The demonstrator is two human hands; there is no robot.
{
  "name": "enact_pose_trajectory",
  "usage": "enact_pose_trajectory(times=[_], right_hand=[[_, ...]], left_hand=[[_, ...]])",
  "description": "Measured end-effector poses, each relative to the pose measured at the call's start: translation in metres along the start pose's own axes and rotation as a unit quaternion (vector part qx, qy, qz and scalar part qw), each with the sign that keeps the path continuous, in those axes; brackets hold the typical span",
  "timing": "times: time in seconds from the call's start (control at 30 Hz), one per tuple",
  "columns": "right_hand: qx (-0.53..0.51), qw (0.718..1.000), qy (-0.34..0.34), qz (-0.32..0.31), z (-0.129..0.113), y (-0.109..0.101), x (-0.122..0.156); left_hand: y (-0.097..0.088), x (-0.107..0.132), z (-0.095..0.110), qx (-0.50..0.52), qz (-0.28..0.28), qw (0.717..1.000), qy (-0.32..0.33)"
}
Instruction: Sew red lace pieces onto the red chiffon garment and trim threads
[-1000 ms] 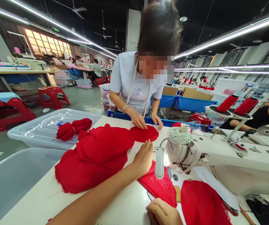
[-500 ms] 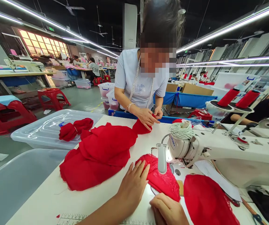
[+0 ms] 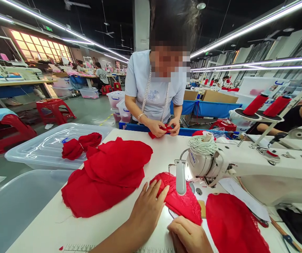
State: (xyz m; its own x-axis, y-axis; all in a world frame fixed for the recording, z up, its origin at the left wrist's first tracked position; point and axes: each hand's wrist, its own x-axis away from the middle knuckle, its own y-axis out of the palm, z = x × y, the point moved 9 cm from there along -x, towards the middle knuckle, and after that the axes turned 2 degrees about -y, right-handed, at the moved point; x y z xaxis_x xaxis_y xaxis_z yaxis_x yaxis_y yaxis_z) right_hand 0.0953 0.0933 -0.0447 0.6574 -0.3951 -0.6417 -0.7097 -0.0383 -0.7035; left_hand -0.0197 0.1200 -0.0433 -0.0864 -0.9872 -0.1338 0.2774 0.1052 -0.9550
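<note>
A red lace fabric piece (image 3: 184,202) lies on the white sewing table, partly under the pale arm-like guard of the sewing machine (image 3: 202,163). My left hand (image 3: 148,207) rests flat on the left end of this piece, fingers spread. At its lower edge is my right hand (image 3: 189,233), fingers curled closed; whatever they hold is hidden beneath them. Just right of the piece lies another red fabric piece (image 3: 232,221) with a lace edge. To the left spreads a pile of red fabric pieces (image 3: 114,168).
Across the table a person (image 3: 156,91) handles a small red fabric piece (image 3: 153,135). A lidded clear bin (image 3: 45,144) carries a tied red bundle (image 3: 73,149); an open bin (image 3: 30,196) stands nearer. Red thread cones (image 3: 256,104) and scissors (image 3: 288,239) are at right.
The co-worker's hands have drawn the small red piece back toward their body and now pinch it. My hands and the lace piece look nearly unmoved; the view has shifted slightly.
</note>
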Motion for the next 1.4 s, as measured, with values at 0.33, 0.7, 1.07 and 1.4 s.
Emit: enact_pose_trajectory(times=[0.33, 0.7, 1.07, 1.4], right_hand=[[0.008, 1.000, -0.005, 0.000, -0.001, 0.000, -0.001], [-0.013, 0.999, -0.001, -0.031, -0.008, -0.010, -0.013], [-0.127, 0.986, 0.107, -0.011, -0.007, -0.047, -0.026], [-0.232, 0.861, 0.452, 0.015, 0.052, -0.014, -0.023]], left_hand=[[0.002, -0.002, 0.001, -0.024, -0.005, 1.000, 0.005], [-0.007, 0.001, 0.007, -0.086, 0.079, 0.992, 0.054], [-0.028, -0.015, -0.037, 0.050, 0.098, 0.988, -0.112], [0.023, -0.004, 0.007, 0.700, -0.150, 0.661, -0.226]])
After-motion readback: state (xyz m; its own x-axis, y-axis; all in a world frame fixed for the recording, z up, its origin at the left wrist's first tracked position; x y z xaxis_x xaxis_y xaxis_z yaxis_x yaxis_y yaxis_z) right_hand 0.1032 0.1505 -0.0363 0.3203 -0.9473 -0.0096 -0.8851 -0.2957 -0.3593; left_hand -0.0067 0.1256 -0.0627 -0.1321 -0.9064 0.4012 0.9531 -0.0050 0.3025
